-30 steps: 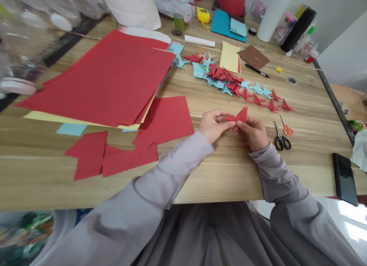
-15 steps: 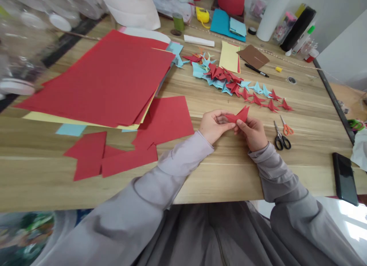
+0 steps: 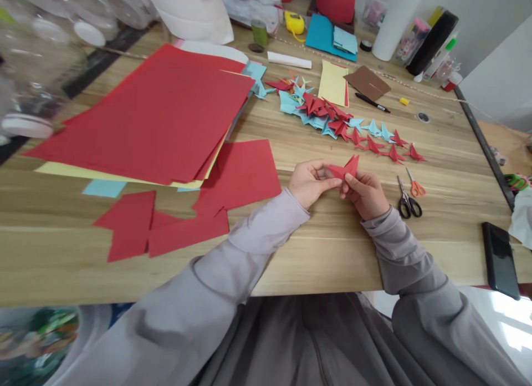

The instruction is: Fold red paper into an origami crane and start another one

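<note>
Between my two hands is a small folded red paper with pointed ends sticking up and out to the left. My left hand pinches its left part between thumb and fingers. The thumb and fingers of my right hand grip it at the lower middle. Beyond my hands lie several folded red paper figures and light blue ones, some in rows and others heaped on light blue paper. My fingers partly cover the lower side of the folded paper.
Large red sheets are stacked at left, with cut red pieces nearer me. Black scissors and orange scissors lie right of my hands. A phone rests at the right edge. A black pen is farther back.
The folded red paper has tilted slightly between my fingers, its upright points shifting a little left. Both hands keep their hold in nearly the same place.
</note>
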The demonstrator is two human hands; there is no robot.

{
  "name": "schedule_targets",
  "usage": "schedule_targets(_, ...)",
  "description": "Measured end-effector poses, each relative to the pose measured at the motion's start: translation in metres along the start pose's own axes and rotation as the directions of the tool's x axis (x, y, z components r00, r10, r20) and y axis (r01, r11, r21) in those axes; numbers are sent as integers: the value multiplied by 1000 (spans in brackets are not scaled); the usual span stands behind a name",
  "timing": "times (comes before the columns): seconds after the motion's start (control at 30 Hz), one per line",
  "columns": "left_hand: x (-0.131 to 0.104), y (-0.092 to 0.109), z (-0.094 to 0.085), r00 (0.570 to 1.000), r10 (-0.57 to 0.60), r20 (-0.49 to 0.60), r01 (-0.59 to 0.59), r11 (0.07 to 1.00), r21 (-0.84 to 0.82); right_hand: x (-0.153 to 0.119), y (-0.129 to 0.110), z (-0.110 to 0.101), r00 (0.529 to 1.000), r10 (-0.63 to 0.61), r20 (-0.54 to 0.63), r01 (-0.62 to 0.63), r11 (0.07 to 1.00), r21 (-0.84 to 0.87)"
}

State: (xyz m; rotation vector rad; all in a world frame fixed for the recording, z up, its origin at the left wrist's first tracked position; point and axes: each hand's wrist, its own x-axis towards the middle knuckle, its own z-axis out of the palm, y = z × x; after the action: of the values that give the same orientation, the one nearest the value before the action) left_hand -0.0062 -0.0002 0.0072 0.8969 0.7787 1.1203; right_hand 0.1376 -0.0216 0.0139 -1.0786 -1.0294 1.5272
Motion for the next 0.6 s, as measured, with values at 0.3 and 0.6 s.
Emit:
schedule_targets(0.3,-2,0,1,996,65,-57,-58,991,124,2,4,-2,999,-39,-17,38,998,-60)
schedule_targets(0.6,-1,1,1,987,72,-141,-54,990,129,1,5,-3,998,-64,19,66,993,-95)
